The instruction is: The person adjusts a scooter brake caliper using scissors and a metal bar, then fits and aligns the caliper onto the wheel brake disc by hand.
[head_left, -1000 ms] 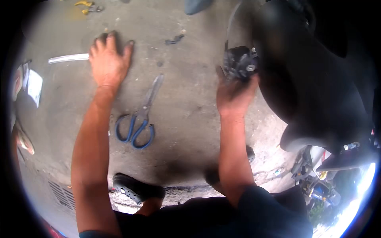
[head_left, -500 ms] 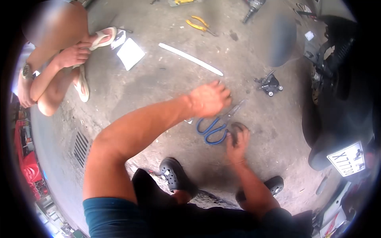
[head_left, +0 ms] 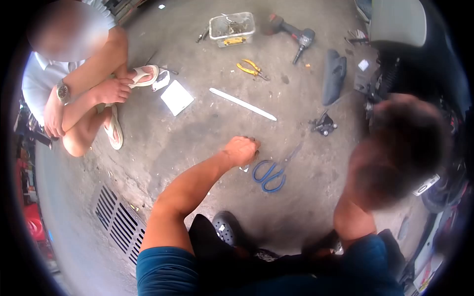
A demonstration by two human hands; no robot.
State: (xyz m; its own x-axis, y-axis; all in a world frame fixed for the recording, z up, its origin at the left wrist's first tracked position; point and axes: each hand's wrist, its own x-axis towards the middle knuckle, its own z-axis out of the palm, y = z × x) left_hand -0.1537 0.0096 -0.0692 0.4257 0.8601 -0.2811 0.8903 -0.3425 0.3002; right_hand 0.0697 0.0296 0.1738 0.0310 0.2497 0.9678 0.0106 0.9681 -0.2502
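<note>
My left hand [head_left: 242, 151] is over the floor with its fingers curled in; whether anything lies in it is hidden. Just to its right are scissors with blue handles [head_left: 269, 176], blades pointing up and right. My right hand [head_left: 395, 148] is raised close to the camera at the right, dark and blurred, so its fingers cannot be made out. A black metal part [head_left: 324, 124] sits on the floor between the two hands. Above my left hand lies a long white strip [head_left: 243, 104], and yellow-handled pliers [head_left: 252, 68] rest farther up.
Another person [head_left: 74, 93] crouches at the left, beside a white sheet [head_left: 177, 97]. A clear tub of small parts [head_left: 232, 29] and a power tool [head_left: 296, 37] stand at the top. A floor grate [head_left: 118, 222] is at the lower left, a dark vehicle [head_left: 449, 143] at the right.
My right hand has let go of the black part and risen to the right, close to the camera. My left hand has left the strip and curled its fingers. The view has shifted and widened.
</note>
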